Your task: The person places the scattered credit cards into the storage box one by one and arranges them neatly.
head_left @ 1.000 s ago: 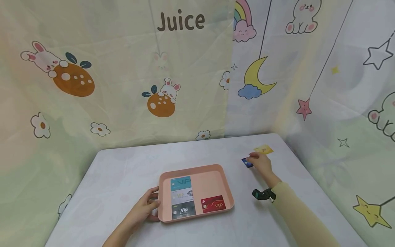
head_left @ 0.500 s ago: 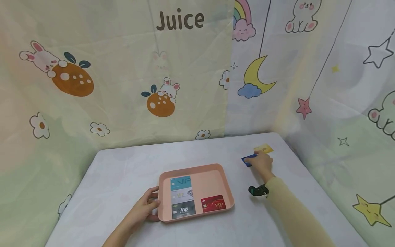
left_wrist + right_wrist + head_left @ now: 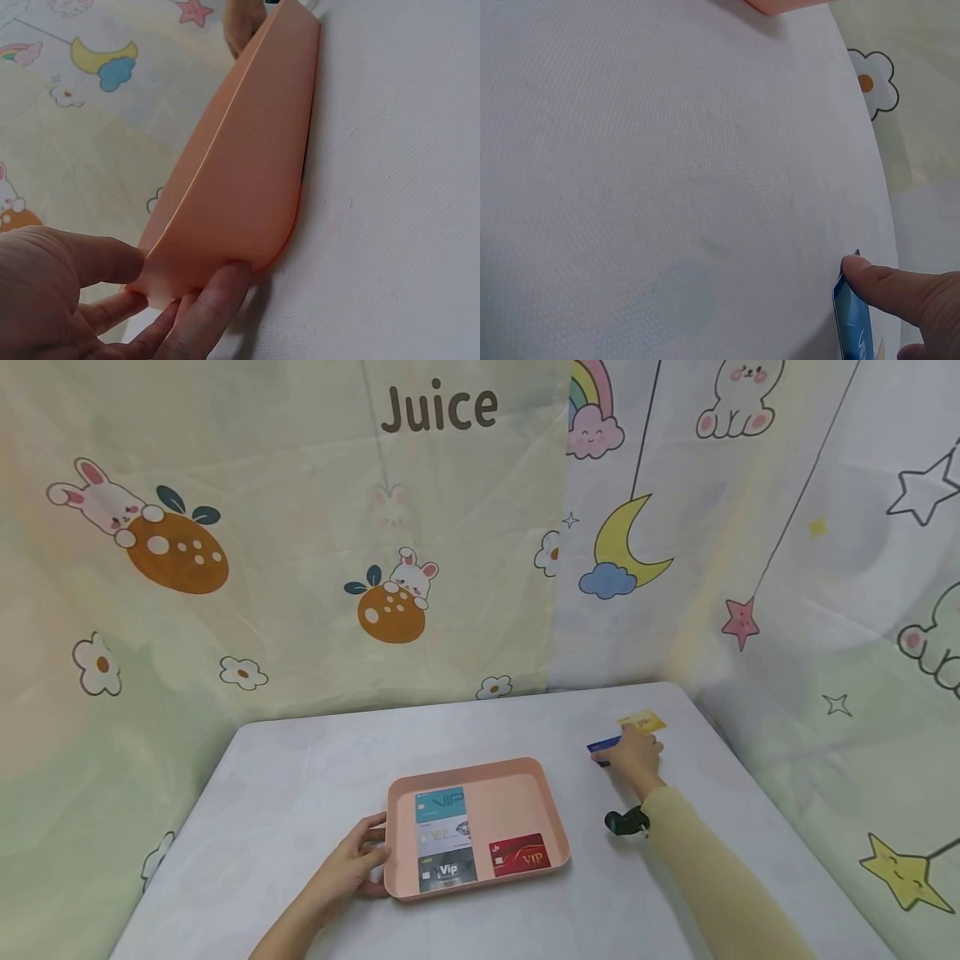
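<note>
A blue card [image 3: 602,745] is at the back right of the table, pinched by my right hand [image 3: 636,756]. In the right wrist view the thumb [image 3: 900,292] presses on one end of the blue card [image 3: 853,322], which tilts up off the table. Just behind that hand lies a yellow card [image 3: 645,721], partly covered. My left hand [image 3: 347,860] touches the outside left wall of a pink tray [image 3: 517,768]. The left wrist view shows its fingers [image 3: 217,300] resting along that wall. Inside the tray are teal [image 3: 440,805], white [image 3: 442,836], dark grey [image 3: 446,870] and red [image 3: 520,855] cards.
The white table [image 3: 315,777] carries the tray near its middle. A patterned curtain [image 3: 300,527] hangs behind the table and on both sides. On my right wrist sits a black strap with a small device [image 3: 627,822].
My right hand has shifted slightly over the blue card and now pinches it, tilting it up. The left hand and the tray have stayed in place.
</note>
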`<state>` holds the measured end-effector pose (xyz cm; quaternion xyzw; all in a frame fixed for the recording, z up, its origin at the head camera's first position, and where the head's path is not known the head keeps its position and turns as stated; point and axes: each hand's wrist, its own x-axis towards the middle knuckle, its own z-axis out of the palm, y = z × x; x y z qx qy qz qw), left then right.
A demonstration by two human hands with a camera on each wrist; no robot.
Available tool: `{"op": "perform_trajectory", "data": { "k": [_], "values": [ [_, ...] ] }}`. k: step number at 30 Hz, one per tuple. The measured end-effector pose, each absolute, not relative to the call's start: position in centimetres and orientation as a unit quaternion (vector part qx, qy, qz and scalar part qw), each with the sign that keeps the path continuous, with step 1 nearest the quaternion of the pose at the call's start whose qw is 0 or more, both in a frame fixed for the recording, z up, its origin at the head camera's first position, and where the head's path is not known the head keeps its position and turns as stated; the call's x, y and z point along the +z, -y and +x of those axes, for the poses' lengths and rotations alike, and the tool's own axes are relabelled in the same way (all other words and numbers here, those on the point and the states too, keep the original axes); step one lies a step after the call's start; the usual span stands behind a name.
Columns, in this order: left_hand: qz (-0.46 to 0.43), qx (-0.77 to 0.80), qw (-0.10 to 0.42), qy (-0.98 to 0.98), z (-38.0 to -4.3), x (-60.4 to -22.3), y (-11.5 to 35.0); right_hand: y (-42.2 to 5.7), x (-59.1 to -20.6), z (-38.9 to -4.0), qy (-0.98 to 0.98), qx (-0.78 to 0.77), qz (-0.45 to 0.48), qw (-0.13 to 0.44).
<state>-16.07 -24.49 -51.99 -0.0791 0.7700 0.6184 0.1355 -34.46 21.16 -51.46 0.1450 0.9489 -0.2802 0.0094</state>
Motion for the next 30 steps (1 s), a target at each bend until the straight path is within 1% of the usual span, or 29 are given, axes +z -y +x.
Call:
{"op": "perform_trajectory", "data": {
  "k": [4, 13, 24, 27, 30],
  "values": [
    [-0.075, 0.62, 0.134, -0.77, -16.0, -51.9, 24.5, -21.5, -51.3, -34.4, -0.944, -0.296, 0.146, 0.01],
    [-0.078, 0.618, 0.133, -0.771, -16.0, -52.0, 24.6, -22.6, -50.8, -33.7, -0.934, -0.328, 0.136, 0.045],
    [-0.077, 0.62, 0.131, -0.77, -15.9, -51.9, 24.5, -24.0, -50.8, -33.6, -0.928, -0.353, 0.116, 0.017],
    [-0.079, 0.619, 0.13, -0.771, -15.9, -51.9, 24.5, -24.2, -50.7, -33.3, -0.915, -0.382, 0.128, 0.019],
    [-0.077, 0.62, 0.131, -0.77, -15.9, -51.9, 24.5, -24.3, -50.8, -33.3, -0.891, -0.427, 0.152, 0.034]
  ]
}}
